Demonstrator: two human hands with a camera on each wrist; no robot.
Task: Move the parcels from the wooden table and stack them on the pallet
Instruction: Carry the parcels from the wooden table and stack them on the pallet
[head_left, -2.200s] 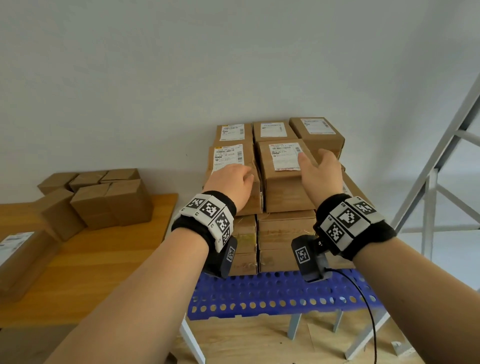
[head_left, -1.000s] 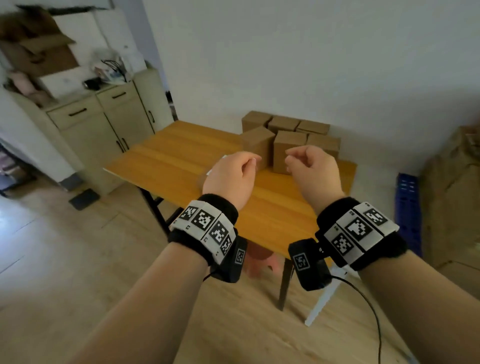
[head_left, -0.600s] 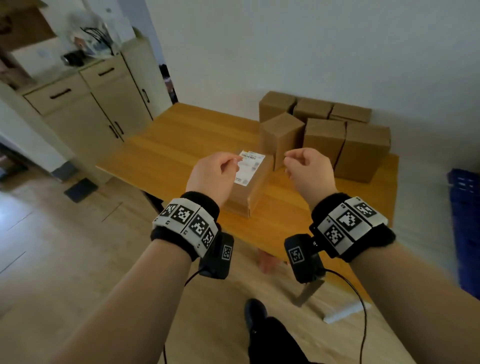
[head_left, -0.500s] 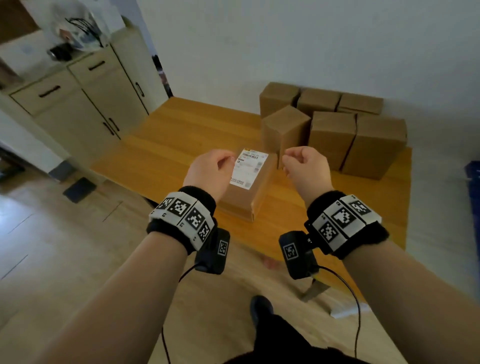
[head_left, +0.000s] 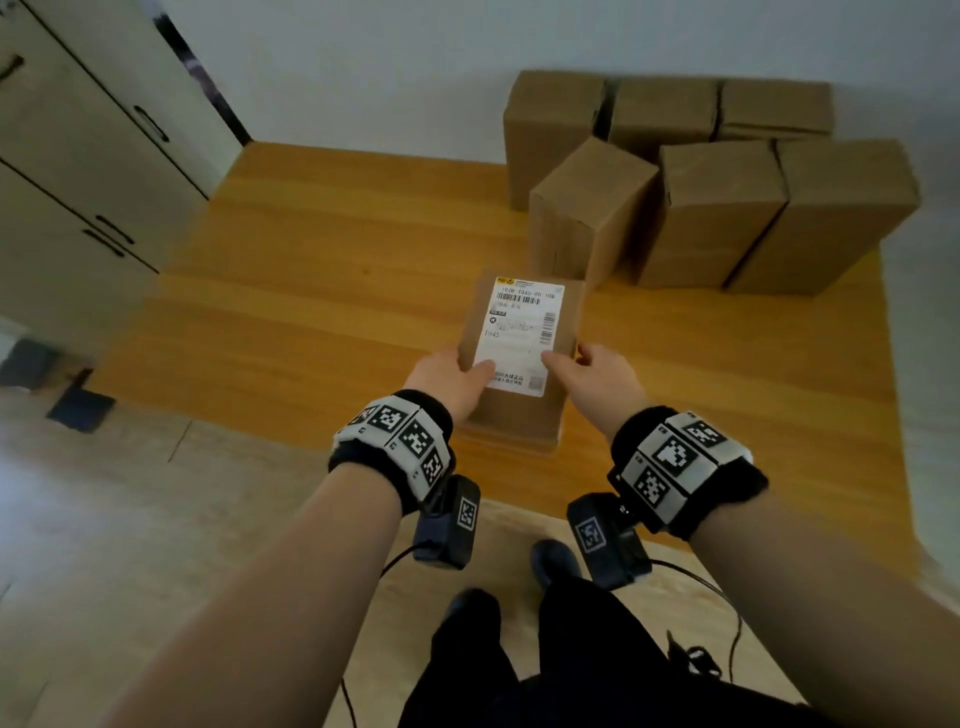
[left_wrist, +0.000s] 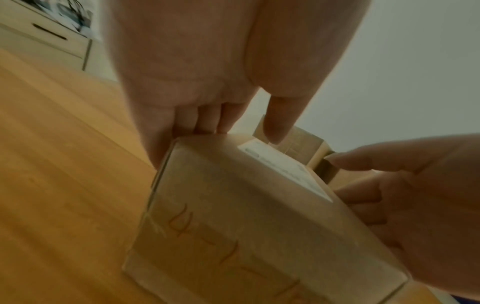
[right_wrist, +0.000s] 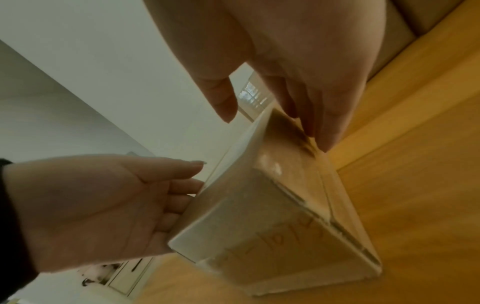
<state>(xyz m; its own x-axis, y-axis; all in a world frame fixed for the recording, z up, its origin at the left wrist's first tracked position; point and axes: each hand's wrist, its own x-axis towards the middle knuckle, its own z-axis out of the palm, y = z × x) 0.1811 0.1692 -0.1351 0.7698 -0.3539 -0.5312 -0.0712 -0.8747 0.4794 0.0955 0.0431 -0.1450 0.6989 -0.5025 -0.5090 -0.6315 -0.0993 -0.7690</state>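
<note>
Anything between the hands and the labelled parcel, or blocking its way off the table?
Nothing visible. Left hand and right hand touch the sides of the labelled parcel; other parcels stand behind it on the wooden table. Pallet out of view.

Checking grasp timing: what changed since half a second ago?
Both hands dropped from above the labelled parcel: left hand and right hand now press flat against its sides, thumbs over the top. Parcel still rests on the wooden table; plain boxes behind unchanged.
</note>
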